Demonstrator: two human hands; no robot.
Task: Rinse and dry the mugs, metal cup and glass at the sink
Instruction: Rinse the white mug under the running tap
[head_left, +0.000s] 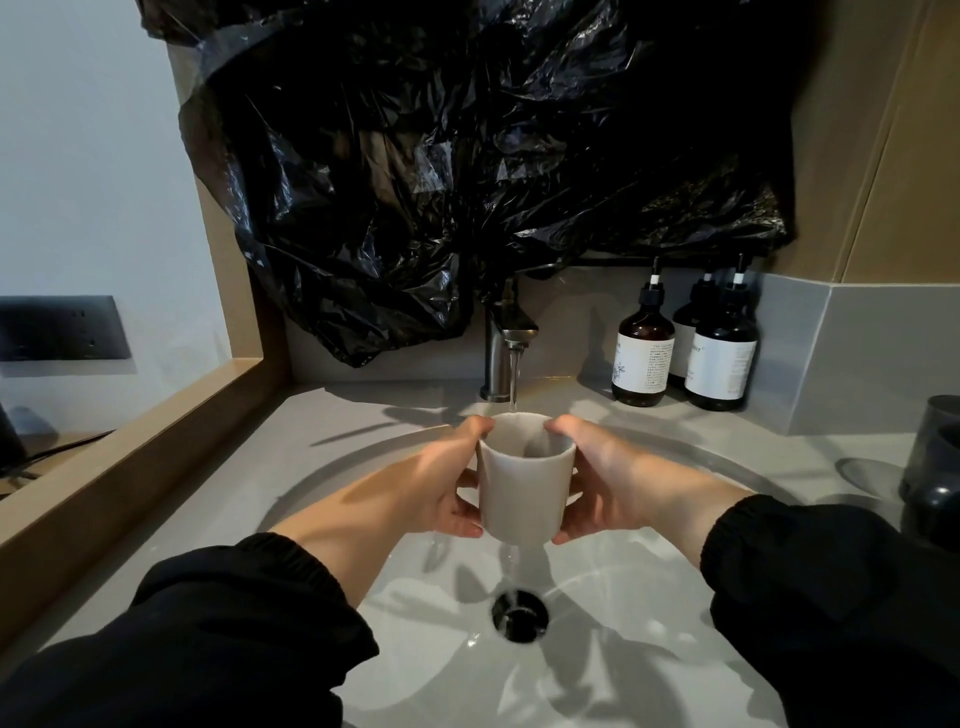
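Two hands on one mug (524, 470): left hand (441, 491) at its 9 o'clock side, right hand (608, 480) at 3 o'clock, each grip closed around the wall, thumbs at the rim. Mug upright over the sink (395, 639), under the running faucet (506, 338); water drops past it to the drain (519, 616). Judged: rinsing stage, first item or so; drying not begun. At 3 o'clock on the table, dark vessels (935, 467), cut off by the frame, too dim to identify. No cloth visible. Bottles (685, 348) at 1 o'clock.
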